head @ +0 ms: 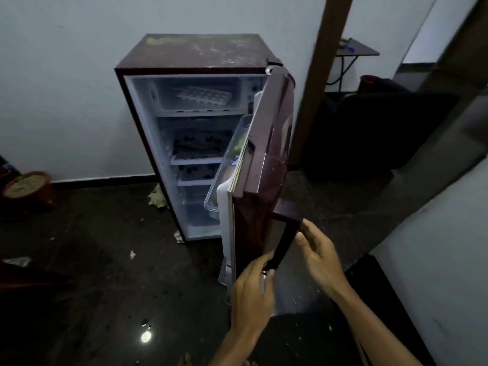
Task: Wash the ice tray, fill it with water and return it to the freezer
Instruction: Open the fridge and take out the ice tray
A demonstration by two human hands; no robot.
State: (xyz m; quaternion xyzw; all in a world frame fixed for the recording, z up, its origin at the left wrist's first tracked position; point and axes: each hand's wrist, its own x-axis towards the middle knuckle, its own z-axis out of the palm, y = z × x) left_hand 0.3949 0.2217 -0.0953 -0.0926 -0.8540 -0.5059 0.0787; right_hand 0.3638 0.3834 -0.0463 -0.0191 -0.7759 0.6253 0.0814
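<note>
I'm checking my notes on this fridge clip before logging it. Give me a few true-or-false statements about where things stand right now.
1. The fridge door is open. True.
2. The ice tray lies in the top freezer compartment. True.
3. The left hand is holding the ice tray. False: it is at the lower end of the door handle.
4. The right hand is beside the door handle. True.
5. The fridge stands on a table. False: it stands on the dark floor against the wall.
6. The shelves below the freezer are all bare. False: dark-patterned items lie on two of them.
</note>
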